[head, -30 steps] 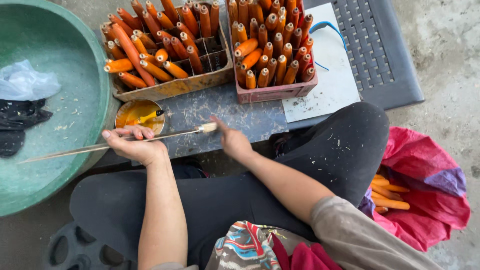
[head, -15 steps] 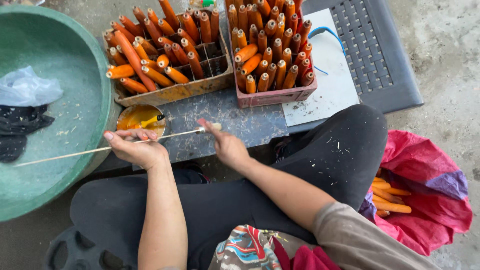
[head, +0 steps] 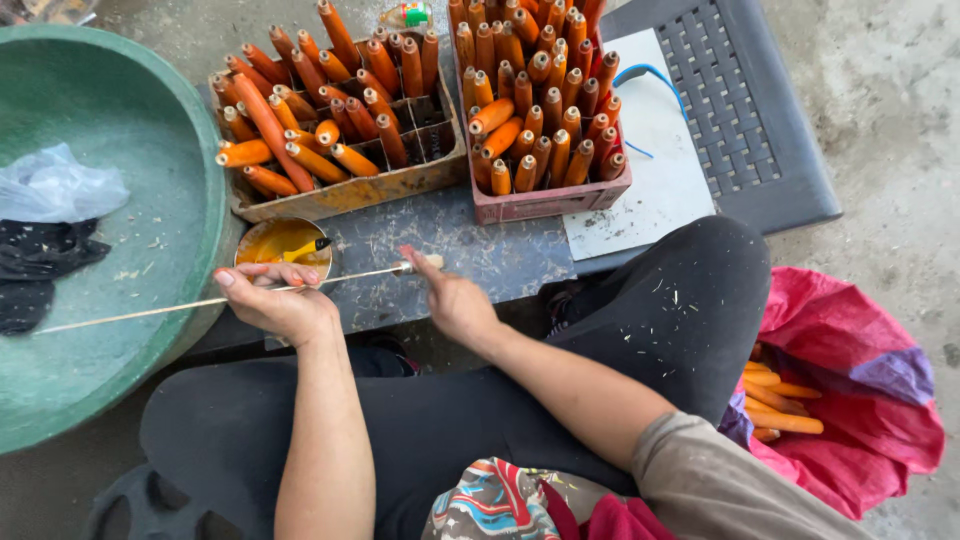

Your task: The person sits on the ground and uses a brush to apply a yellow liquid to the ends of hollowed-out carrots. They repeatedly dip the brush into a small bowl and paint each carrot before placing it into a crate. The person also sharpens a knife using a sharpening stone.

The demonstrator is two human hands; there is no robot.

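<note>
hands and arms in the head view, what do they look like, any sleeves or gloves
Both hands are bare: no gloves, rings or watch show on the left hand or the right hand. The left forearm is bare all the way to the picture's lower edge. The right arm is bare to about the elbow, where a loose grey-beige sleeve begins. The fingertips look smudged with reddish-orange colour.
</note>
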